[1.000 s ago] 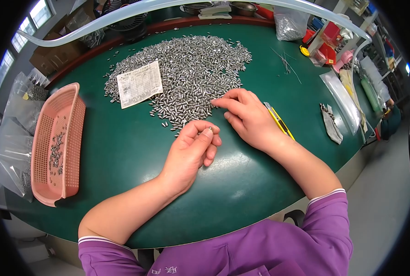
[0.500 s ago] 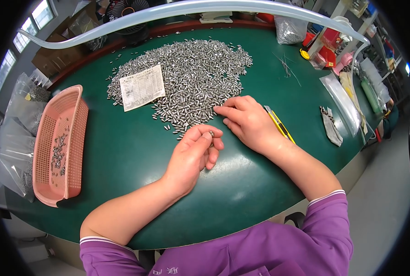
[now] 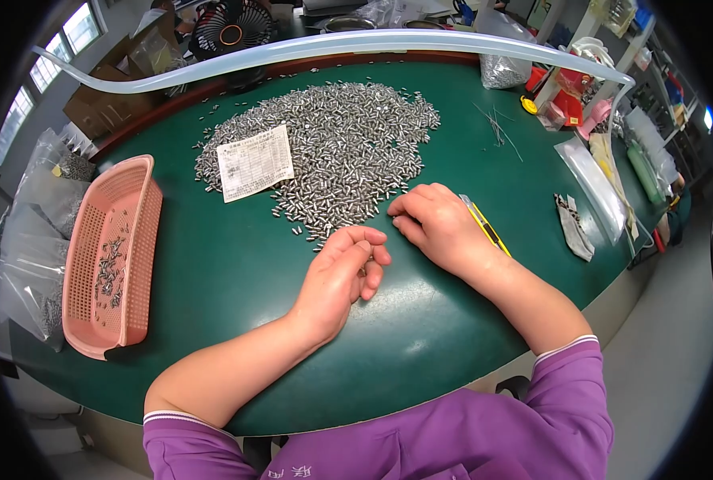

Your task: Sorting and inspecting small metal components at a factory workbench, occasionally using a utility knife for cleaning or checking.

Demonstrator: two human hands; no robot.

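Note:
A wide heap of small shiny metal pins (image 3: 348,144) spreads over the green table (image 3: 236,320). My left hand (image 3: 332,276) is just below the heap's near tip, its fingers curled and closed round a few of these pins, which are mostly hidden behind the fingers. To its right, my right hand (image 3: 436,224) rests low by the heap's near right edge. Its fingers are bent and pressed together; whatever the fingertips hold, if anything, is hidden. A printed paper slip (image 3: 255,163) lies on the left part of the heap. Beside my right wrist lies a yellow utility knife (image 3: 486,226).
A pink plastic basket (image 3: 142,264) with some metal pins stands at the left, next to clear bags (image 3: 32,264) of parts. A pale plastic tube (image 3: 332,48) arches across the far side. Thin wires (image 3: 496,128), a clear sleeve (image 3: 592,188) and a grey cloth piece (image 3: 574,228) lie right.
My right hand has drawn slightly down and right, away from the heap's edge. My left hand stays closed nearly in place, and the pin seen at its thumb is now hidden. The view has tilted a little upward.

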